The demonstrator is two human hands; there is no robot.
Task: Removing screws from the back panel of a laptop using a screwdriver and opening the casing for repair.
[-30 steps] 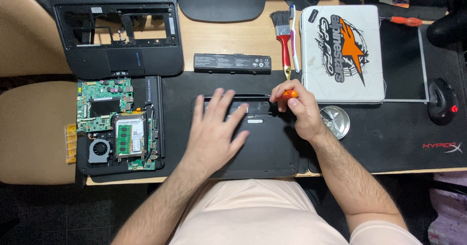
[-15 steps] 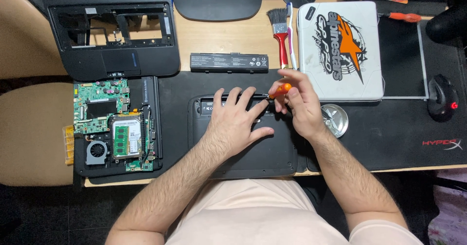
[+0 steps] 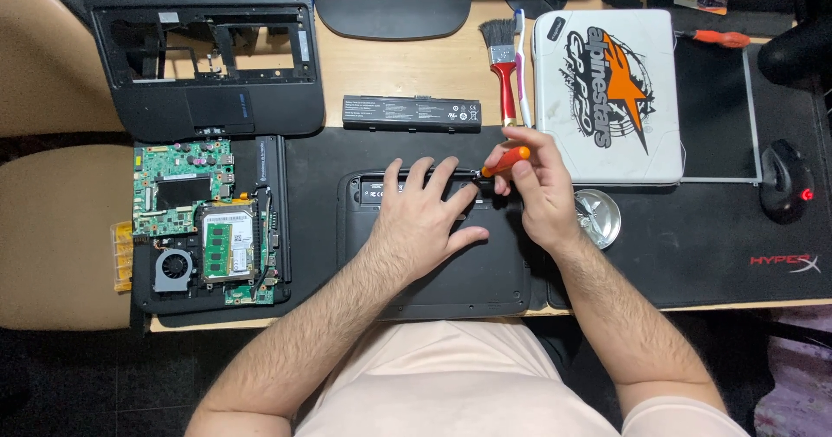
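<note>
Left hand (image 3: 420, 220) spread flat, fingers apart, pressing down on the black laptop base (image 3: 433, 255), apparently to keep it from sliding on the dark mat (image 3: 693, 246) covering the surface. Right hand (image 3: 537, 190) raised just beside the base's far right corner, fingers pinched together around an orange-handled screwdriver (image 3: 505, 161), tip angled down toward that corner. Small round metal dish (image 3: 598, 218) parked just right of the wrist, probably placed close for loose screws; contents too small to tell. Long black battery (image 3: 411, 113) laid apart beyond the base, near a red-handled brush (image 3: 503, 68) and a white laptop lid (image 3: 607, 94) bearing a sticker. Off to the left, a green circuit board (image 3: 204, 233) with fan resting in a black tray, and an emptied black palm-rest frame (image 3: 204, 55) above it. Screwdriver tip hidden behind the fingers, so contact with any screw impossible to confirm. Much of the base's far edge covered by both hands; near edge cut off by the torso. Black mouse (image 3: 784, 181) at far right.
</note>
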